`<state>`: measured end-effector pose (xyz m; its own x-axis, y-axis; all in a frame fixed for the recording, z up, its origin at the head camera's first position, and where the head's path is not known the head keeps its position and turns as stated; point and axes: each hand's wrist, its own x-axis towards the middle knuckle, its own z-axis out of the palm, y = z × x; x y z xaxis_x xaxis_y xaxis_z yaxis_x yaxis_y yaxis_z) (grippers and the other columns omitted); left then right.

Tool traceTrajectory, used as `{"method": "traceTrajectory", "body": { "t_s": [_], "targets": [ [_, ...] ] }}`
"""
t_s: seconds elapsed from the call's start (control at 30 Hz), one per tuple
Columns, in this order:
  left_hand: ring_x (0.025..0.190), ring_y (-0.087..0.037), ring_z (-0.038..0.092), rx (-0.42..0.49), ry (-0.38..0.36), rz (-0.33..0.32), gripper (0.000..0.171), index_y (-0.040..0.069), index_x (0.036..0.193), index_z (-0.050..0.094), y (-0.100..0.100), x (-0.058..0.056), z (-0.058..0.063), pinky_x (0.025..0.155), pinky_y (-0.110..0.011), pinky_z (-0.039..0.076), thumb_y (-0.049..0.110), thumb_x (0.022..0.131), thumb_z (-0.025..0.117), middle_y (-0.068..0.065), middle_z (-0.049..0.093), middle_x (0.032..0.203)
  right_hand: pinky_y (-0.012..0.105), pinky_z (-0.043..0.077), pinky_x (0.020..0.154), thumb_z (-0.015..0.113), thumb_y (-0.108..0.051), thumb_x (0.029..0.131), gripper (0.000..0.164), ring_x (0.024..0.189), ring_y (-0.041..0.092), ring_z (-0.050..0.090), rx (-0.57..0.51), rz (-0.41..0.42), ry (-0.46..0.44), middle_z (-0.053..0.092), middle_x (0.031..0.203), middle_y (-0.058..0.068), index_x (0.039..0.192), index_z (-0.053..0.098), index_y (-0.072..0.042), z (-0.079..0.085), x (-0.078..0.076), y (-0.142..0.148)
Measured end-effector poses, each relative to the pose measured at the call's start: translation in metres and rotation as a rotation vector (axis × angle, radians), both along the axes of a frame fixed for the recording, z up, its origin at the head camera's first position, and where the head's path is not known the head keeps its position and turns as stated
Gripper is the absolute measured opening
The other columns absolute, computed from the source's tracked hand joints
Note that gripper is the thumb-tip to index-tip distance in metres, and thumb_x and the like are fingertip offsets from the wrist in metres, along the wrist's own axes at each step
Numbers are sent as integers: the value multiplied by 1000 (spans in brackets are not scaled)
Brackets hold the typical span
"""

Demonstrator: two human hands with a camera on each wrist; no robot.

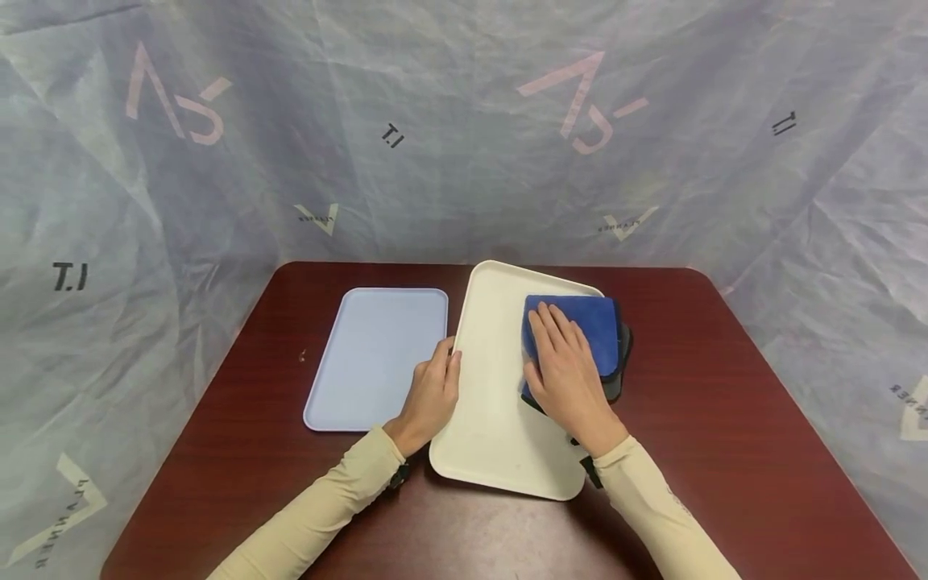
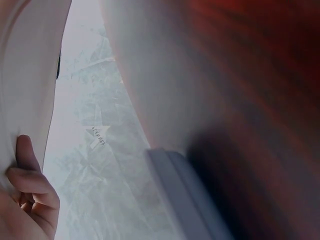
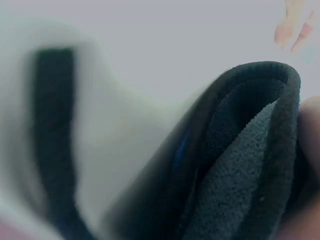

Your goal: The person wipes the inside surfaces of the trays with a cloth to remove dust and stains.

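Observation:
A cream-white tray (image 1: 493,403) is held over the middle of the table. My left hand (image 1: 429,395) grips its left rim, and in the left wrist view curled fingers (image 2: 37,192) reach round to its underside. A folded blue cloth (image 1: 590,334) with dark edging and a grey side lies over the tray's right part, partly past the rim. On top of the cloth my right hand (image 1: 569,379) rests with fingers extended and close together. From the right wrist, the grey folds of the cloth (image 3: 240,170) show near against the tray, blurred in part.
A light blue tray (image 1: 384,354) lies on the dark red table (image 1: 725,419), left of the cream one. Printed grey sheeting (image 1: 464,161) hangs behind and on both sides of the table.

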<state>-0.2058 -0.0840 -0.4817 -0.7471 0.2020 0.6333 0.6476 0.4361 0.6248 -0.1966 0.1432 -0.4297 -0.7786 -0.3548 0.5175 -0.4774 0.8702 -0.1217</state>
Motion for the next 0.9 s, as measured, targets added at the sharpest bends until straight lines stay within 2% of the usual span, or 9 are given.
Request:
{"method": "traceTrajectory", "body": {
  "t_s": [0.43, 0.63, 0.9],
  "targets": [
    [77, -15, 72, -14, 3, -22, 32, -5, 130, 50, 5, 2, 0, 60, -19, 54, 15, 109, 36, -16, 72, 94, 55, 25, 115, 62, -15, 93, 66, 147, 33, 28, 75, 75, 81, 35, 157, 18, 151, 36, 1, 12, -5, -44],
    [73, -15, 71, -5, 10, -11, 31, -5, 129, 51, 7, 8, 0, 57, -18, 53, 15, 109, 37, -17, 72, 92, 55, 24, 116, 60, -15, 93, 66, 147, 33, 26, 73, 88, 88, 33, 158, 18, 152, 35, 1, 13, -6, -51],
    [72, -15, 71, -5, 24, -2, 29, -5, 129, 52, 8, 7, -2, 57, -19, 53, 12, 108, 39, -17, 72, 91, 55, 24, 116, 61, -14, 93, 66, 147, 33, 26, 67, 99, 91, 34, 158, 18, 152, 35, 1, 12, -8, -52]
  ]
}}
